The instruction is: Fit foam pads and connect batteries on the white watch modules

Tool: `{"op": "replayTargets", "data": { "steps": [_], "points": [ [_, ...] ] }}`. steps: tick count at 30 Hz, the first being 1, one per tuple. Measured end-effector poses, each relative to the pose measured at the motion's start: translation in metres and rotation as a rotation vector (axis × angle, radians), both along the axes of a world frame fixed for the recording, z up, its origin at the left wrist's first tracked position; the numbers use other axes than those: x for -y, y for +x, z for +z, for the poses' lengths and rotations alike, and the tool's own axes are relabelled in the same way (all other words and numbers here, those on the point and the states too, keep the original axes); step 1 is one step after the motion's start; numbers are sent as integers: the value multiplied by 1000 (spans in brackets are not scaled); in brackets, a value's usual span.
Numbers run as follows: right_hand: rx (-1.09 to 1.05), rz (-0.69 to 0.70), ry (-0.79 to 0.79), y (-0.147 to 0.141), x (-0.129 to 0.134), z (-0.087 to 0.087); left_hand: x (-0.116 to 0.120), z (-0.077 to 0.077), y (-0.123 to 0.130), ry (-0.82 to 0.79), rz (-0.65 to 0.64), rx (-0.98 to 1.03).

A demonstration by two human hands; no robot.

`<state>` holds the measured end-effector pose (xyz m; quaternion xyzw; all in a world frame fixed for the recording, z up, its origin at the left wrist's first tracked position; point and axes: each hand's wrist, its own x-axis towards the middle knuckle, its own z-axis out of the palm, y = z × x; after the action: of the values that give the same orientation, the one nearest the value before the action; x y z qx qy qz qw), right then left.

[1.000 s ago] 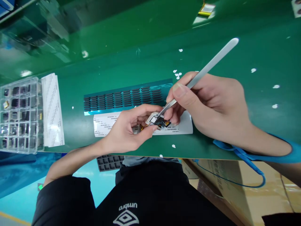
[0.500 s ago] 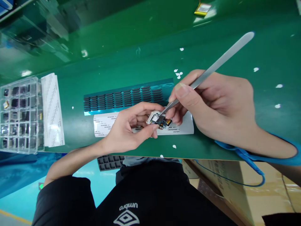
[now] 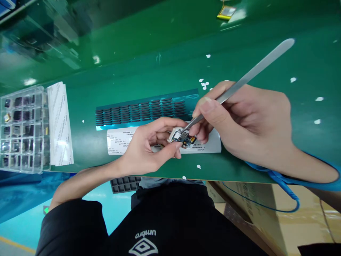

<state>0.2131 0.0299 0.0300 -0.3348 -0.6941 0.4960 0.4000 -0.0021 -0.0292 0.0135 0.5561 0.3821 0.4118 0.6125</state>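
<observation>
Between thumb and fingers, my left hand (image 3: 149, 147) holds a small white-edged electronic device (image 3: 183, 138) with its circuit board facing up. My right hand (image 3: 245, 117) grips metal tweezers (image 3: 239, 82), whose tip rests at the board's upper left part. Whether the tip pinches anything is too small to tell. Under the hands lies a printed white sheet (image 3: 117, 142). Just beyond it is a blue film strip (image 3: 101, 127) bearing rows of dark pieces.
A clear compartment box (image 3: 39, 142) and white printed strips (image 3: 60, 124) lie at the left on the green table (image 3: 133, 78). Small white stickers (image 3: 204, 85) are scattered about. A yellow-edged battery (image 3: 226, 12) is at the far edge. A blue cord (image 3: 282, 185) hangs by my right wrist.
My hands, the device and the tweezers appear slightly further right, along with a small shift of the view. Both holds are the same.
</observation>
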Motion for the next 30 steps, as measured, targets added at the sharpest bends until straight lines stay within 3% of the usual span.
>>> {"op": "replayTargets", "data": {
  "steps": [10,17,19,22,24,30],
  "points": [
    [34,-5,130,-1,0,-3,4,-2,4,1,61,-4],
    [234,44,433,6,1,4,4,-2,7,89,83,-124],
    [202,-25,438,8,1,4,3,-1,5,152,105,-170],
    [68,-265,383,9,-7,1,1,0,2,268,162,-229],
    [102,-315,422,10,-19,-3,-1,2,0,322,186,-242],
    [425,-81,718,19,-49,-19,-14,3,-8,554,198,-345]
  ]
}}
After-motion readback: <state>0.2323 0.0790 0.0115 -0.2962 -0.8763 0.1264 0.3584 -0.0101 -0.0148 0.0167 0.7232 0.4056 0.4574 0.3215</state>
